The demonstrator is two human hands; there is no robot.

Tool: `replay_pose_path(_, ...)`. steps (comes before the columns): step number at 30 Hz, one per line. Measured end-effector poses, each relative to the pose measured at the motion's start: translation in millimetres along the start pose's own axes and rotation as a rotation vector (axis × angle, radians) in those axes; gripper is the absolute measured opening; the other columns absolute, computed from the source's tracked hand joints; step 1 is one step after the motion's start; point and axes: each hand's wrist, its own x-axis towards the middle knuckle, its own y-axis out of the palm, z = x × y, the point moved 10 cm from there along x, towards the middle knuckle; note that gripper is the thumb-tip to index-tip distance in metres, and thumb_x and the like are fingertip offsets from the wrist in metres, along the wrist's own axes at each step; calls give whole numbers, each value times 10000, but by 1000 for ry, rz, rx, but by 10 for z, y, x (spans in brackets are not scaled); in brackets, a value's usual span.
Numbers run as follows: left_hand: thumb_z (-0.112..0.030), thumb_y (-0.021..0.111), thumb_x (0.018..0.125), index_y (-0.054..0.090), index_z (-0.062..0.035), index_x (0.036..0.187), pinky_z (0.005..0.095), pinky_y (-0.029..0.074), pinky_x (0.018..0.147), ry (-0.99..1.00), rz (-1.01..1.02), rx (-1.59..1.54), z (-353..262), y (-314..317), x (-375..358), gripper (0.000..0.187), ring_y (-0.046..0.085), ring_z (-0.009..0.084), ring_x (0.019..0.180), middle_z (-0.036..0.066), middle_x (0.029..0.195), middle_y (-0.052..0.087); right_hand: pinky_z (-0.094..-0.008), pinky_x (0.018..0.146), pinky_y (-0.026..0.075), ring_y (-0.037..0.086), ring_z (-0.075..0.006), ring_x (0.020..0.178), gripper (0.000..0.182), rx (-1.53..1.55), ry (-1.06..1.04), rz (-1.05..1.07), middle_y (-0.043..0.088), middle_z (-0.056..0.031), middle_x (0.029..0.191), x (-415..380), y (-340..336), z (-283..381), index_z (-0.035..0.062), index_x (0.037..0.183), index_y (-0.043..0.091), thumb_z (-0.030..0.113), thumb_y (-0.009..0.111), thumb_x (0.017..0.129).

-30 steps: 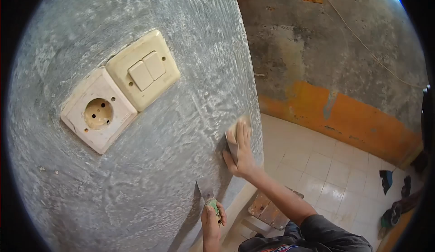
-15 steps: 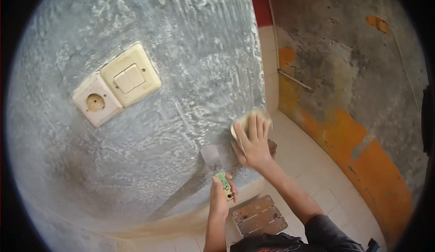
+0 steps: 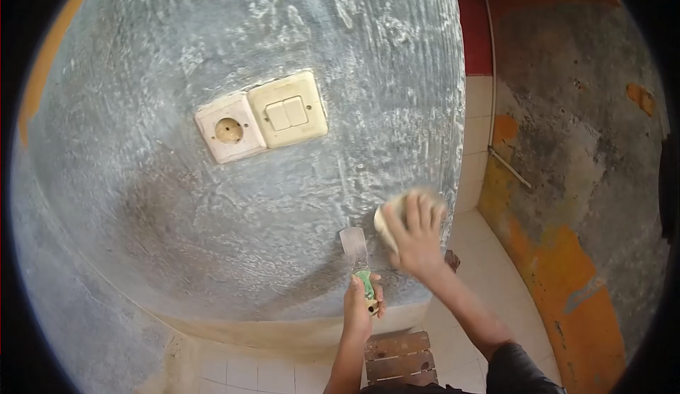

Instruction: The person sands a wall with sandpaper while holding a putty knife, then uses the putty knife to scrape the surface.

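Note:
My right hand (image 3: pixel 416 238) presses a pale pad (image 3: pixel 388 230) against the grey wall (image 3: pixel 297 203) near its right edge; fingers and pad are blurred by motion. Lower and to the left, my left hand (image 3: pixel 364 303) is closed round the green and yellow handle of a scraper (image 3: pixel 355 244). The scraper's blade points up, in front of the wall; whether it touches the wall I cannot tell.
A socket (image 3: pixel 229 131) and a double switch (image 3: pixel 287 111) are set in the wall at upper left. Below stands a wooden slatted stool (image 3: pixel 400 357) on the tiled floor (image 3: pixel 258 376). An orange and grey wall (image 3: pixel 581 273) rises at right.
The view has turned, so the wall and socket sit further right and more level. My right hand with the pad remains near the wall's edge; my left hand still holds the scraper.

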Motion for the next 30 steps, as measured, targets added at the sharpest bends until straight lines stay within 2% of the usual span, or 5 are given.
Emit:
replay_pose_path(9,-518,306,998,498,-13,1117,249,375,421,91,-84,-2,-284,-250,8,554,501,126,503,31,686,501,-630,1028,224,295,-433,1339,762,-94,5,-386,241,-276,1494,956,-816,-106,153,1435,391,158,661,722)
replay_pose_path(13,-515,325,995,504,-19,1114,254,366,422,107,-98,10,-393,-380,-32,541,477,118,497,22,687,494,-570,1056,247,286,-401,1373,666,-197,-545,88,300,-238,1487,439,-5,575,166,1438,387,173,605,810)
replay_pose_path(18,-506,357,991,502,-25,1115,258,354,420,136,-127,-40,-558,-688,-80,518,453,114,492,20,703,491,-576,1075,226,367,-360,1324,661,-65,47,-396,363,-165,1469,975,-782,98,175,1438,386,209,591,811)
replay_pose_path(22,-459,364,1003,498,-17,1141,256,352,417,90,-69,-25,-640,-897,-55,481,450,111,493,22,716,498,-568,1075,229,367,-365,1320,629,-130,-440,29,406,-154,1431,602,-5,940,164,1410,430,212,599,806)
replay_pose_path(30,-387,406,1007,490,-7,1184,240,339,404,88,6,42,-1171,-1592,-98,428,449,102,487,22,724,502,-629,1015,246,392,-414,1276,526,-118,-51,-184,416,-242,1380,905,-45,1270,109,1357,477,143,591,845)
